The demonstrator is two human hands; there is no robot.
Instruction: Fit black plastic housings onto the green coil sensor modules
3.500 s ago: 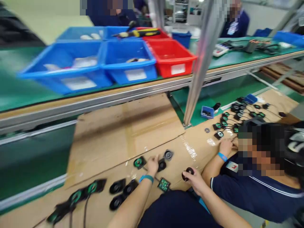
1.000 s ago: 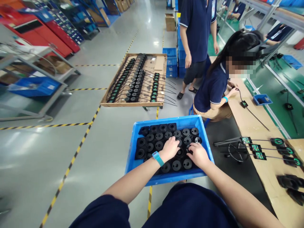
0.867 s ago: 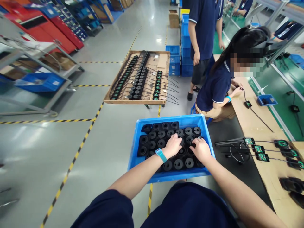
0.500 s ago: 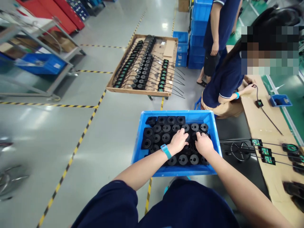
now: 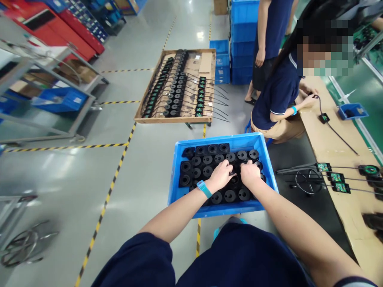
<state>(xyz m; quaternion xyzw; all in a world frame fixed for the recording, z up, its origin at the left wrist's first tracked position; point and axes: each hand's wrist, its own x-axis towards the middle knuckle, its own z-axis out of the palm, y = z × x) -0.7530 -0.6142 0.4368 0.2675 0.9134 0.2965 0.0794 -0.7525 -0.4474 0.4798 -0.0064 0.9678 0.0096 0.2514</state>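
Several black round parts [image 5: 207, 172], with a hole in the middle of each, stand in rows inside a blue plastic crate [image 5: 269, 167] in front of me. Some in the back row and at the left have square bases. My left hand [image 5: 221, 175], with a teal band at its wrist, is closed round a black part near the crate's middle. Just to its right, my right hand [image 5: 250, 173] has its fingers curled down over another black part, mostly hidden beneath it. Both hands are down among the rows.
Beyond the crate, a cardboard-lined tray table [image 5: 191, 119] bears rows of black parts and wired green boards. At the right, a seated co-worker [image 5: 281, 95] works at a bench [image 5: 338, 147] with cabled boards; another person [image 5: 273, 44] stands behind. Wheeled racks [image 5: 72, 131] are at the left.
Both hands stay in the crate; their fingers have closed in further on the black parts, and the right hand has shifted slightly left. The whole view has swung a little.
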